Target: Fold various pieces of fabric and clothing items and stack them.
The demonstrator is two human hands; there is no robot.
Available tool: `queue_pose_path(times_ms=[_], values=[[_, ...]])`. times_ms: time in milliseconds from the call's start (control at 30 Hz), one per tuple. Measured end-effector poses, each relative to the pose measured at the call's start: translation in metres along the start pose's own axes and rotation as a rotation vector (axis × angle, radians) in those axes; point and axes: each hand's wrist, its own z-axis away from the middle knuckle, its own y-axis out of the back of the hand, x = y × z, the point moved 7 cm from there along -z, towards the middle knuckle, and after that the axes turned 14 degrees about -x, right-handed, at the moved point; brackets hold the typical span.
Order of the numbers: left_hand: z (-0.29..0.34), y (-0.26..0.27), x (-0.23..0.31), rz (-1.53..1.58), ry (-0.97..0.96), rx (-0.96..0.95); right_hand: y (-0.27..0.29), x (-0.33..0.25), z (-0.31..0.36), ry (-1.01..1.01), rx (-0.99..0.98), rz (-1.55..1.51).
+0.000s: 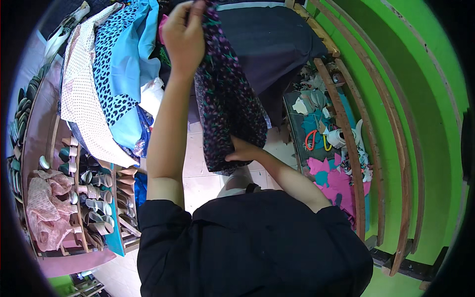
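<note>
A length of dark cloth with a small pink and green flower print hangs in front of me. My left hand is raised at the top of the view, its fingers closed on the upper part of the cloth. Lower down, my right hand grips the cloth near its bottom fold, with part of the fingers hidden by it. Between the two hands the cloth hangs long and loosely folded, above the tiled floor.
Left of me, a cream dotted cloth and a blue spotted cloth drape beside racks of shoes. A dark-covered surface lies ahead. At right, wooden rails stand by fabric scraps and orange-handled scissors.
</note>
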Motion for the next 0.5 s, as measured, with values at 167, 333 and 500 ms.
queue_pose_path(times_ms=[167, 333, 500], values=[[-0.016, 0.025, -0.020, 0.056, 0.027, 0.050, -0.023, -0.013, 0.009, -0.485, -0.584, 0.531], [-0.021, 0.071, -0.048, -0.241, 0.053, 0.108, 0.008, 0.029, 0.041, -0.563, -0.858, 0.557], [0.000, 0.124, -0.112, -0.524, 0.234, 0.103, 0.102, 0.048, 0.084, -0.819, -0.555, 0.724]])
